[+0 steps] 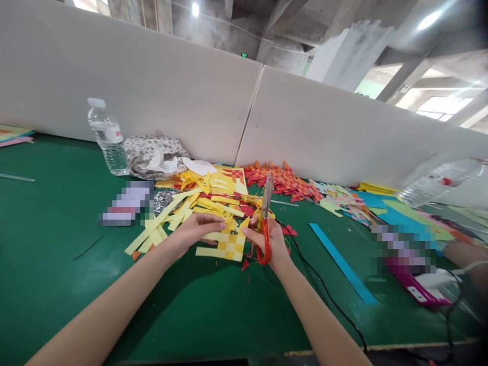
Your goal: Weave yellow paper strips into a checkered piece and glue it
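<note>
My left hand (196,229) pinches the left side of a woven yellow and orange paper piece (226,244) that lies on the green table (57,254). My right hand (267,241) touches the piece's right edge with the thumb and grips red-handled scissors (265,218), whose blades point up and away. Loose yellow paper strips (171,216) lie just behind my left hand.
A water bottle (109,137) and a patterned cloth bag (154,155) stand at the back by the white partition (152,96). Red woven paper fish (284,180), a blue strip (341,262), a black cable (328,295) and a pink device (414,284) lie to the right. Another person's arm (463,254) shows at far right.
</note>
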A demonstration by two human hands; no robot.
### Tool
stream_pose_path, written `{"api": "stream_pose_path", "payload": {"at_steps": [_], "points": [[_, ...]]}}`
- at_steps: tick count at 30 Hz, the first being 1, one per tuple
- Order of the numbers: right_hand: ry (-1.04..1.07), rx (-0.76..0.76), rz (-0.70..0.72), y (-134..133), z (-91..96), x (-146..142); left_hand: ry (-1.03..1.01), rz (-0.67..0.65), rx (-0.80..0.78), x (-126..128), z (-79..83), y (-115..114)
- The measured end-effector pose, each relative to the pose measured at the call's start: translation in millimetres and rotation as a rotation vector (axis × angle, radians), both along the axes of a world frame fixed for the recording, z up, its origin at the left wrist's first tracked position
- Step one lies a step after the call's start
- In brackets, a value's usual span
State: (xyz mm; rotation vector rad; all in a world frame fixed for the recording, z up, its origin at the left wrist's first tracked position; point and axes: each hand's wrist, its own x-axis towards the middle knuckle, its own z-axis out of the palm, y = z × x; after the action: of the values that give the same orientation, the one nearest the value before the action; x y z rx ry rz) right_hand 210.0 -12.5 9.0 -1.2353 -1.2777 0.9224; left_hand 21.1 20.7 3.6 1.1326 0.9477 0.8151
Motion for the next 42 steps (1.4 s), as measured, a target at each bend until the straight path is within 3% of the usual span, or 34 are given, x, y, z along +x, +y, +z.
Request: {"api": "stream_pose_path", "payload": {"at_steps": [3,8,14,18,24,29,36,42], "points": [[-0.128,0.069,-0.028,2.1,-4.1,1.5,0.018,-0.005,0.064,0.7,-6.2,2.6],[-0.374,0.260,-0.207,-1.2,-5.7,3.0,-0.041,0.192,0.113,1.9,-7.4,5.3],[-0.856,0.203,-0.236,-8.8,-5.2,-4.4,-0.116,0.331,0.158,2.3,-7.3,6.9],[-1.044,0.158,-0.214,-8.2,-10.1,-8.2,-0.183,0.359,0.200,5.5,-10.4,5.6],[-1.132,0.133,-0.214,-7.7,-10.9,-9.4,-0.237,0.367,0.197,11.4,-7.0,-0.6],[-1.167,0.119,-0.232,-7.7,-9.6,-11.3,-0.282,0.307,0.101,12.5,-2.2,-4.6],[-1.130,0.134,-0.282,-4.7,-12.0,-6.5,-0.292,0.270,-0.013,13.9,-1.0,-4.0],[-1.030,0.154,-0.233,-4.2,-9.4,-6.2,-0.279,0.313,0.004,13.8,-4.9,-1.1]]}}
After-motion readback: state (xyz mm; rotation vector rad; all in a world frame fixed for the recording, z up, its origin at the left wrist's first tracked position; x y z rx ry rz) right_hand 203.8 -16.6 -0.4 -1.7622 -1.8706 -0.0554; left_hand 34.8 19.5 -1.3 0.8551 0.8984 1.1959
